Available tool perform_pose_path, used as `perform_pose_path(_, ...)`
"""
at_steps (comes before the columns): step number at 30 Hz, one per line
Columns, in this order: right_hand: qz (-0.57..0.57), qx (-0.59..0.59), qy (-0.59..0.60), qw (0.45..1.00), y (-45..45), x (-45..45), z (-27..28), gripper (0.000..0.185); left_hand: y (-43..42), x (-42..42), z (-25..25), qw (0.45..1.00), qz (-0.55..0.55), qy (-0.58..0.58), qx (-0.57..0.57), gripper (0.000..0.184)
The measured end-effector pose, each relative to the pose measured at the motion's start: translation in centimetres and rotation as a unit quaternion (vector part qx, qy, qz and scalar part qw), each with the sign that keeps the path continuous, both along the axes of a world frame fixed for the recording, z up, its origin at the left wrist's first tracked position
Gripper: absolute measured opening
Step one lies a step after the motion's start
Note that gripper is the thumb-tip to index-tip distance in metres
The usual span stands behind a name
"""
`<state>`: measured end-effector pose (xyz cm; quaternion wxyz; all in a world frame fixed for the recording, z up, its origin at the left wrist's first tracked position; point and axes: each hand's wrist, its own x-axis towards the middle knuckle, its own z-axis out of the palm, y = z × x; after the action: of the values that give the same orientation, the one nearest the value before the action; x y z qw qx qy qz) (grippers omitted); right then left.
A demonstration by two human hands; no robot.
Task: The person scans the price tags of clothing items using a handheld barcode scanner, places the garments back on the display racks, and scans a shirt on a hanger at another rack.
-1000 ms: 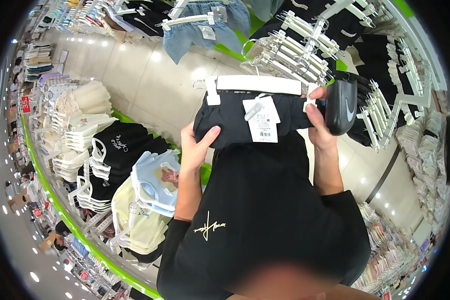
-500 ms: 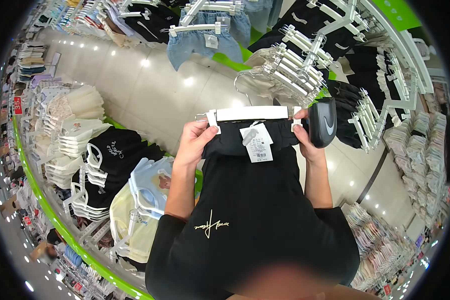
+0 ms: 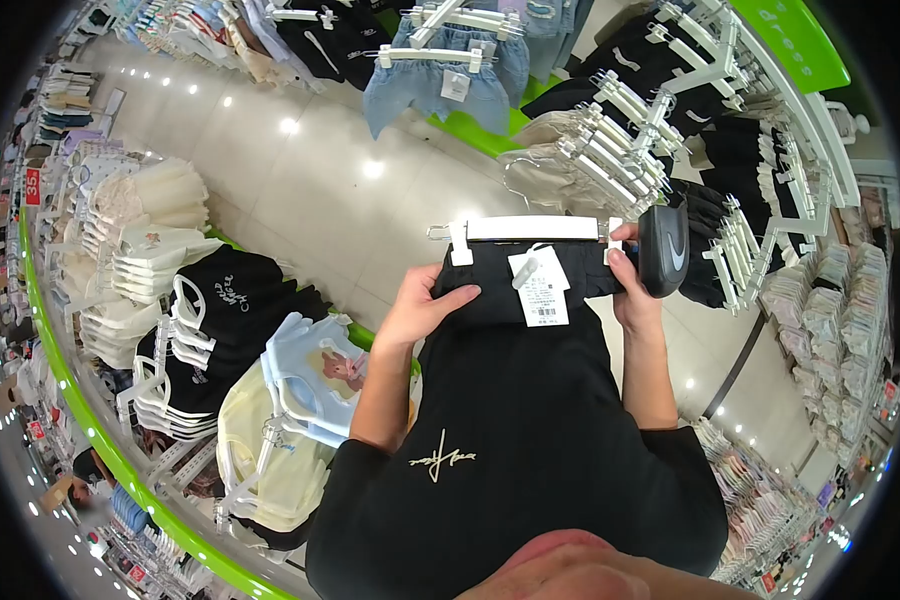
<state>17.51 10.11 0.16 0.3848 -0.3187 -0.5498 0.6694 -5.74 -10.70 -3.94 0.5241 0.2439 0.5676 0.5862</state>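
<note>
Two hands, one black garment [image 3: 488, 277], clipped along its far edge to a white hanger [image 3: 535, 229], in front of a black shirt [image 3: 530, 400]. Left hand [image 3: 415, 308]: thumb laid over the garment's left side, other fingers mostly hidden behind; gripping the cloth. Right hand [image 3: 638, 292]: fingers pinched on the right clip [image 3: 613, 243], at the garment's far right corner. Garment sits between the hands. White tag [image 3: 543, 303] lies over its front. Black rounded case [image 3: 663, 250], pale swoosh, just right of the right fingers. Left: pale blue top [image 3: 315, 365]. Far: denim shorts [image 3: 415, 85].
</note>
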Motion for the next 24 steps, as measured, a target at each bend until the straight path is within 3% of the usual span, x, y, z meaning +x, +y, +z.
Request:
perform_pose_path(6,0.031,0.068,-0.047,0.996,-2.1,-2.0,0.8,0.038,-3.0,-1.7,-3.0,1.000,-0.023,0.021,-0.001,0.013)
perform_pose_path(10,0.078,0.102,-0.122,0.984,-2.9,-1.1,0.0,0.041,-3.9,-1.5,-3.5,0.998,0.031,-0.056,-0.010,0.016)
perform_pose_path(13,0.078,0.104,-0.112,0.985,-3.4,-1.4,0.5,0.039,-4.1,-1.4,-4.2,0.994,0.036,-0.100,0.022,0.018)
perform_pose_path(17,0.056,0.029,-0.102,0.993,-4.0,-1.7,0.9,0.040,-4.3,-1.5,-5.4,0.993,0.018,-0.112,0.040,0.020)
perform_pose_path(20,0.017,0.041,-0.092,0.995,-4.5,-2.7,1.1,0.040,-4.3,-1.1,-5.7,0.991,0.014,-0.129,0.039,0.021)
perform_pose_path(24,-0.033,-0.009,-0.051,0.998,-4.5,-2.3,0.2,0.046,-3.1,-0.8,-3.1,0.987,0.026,-0.143,0.067,0.023)
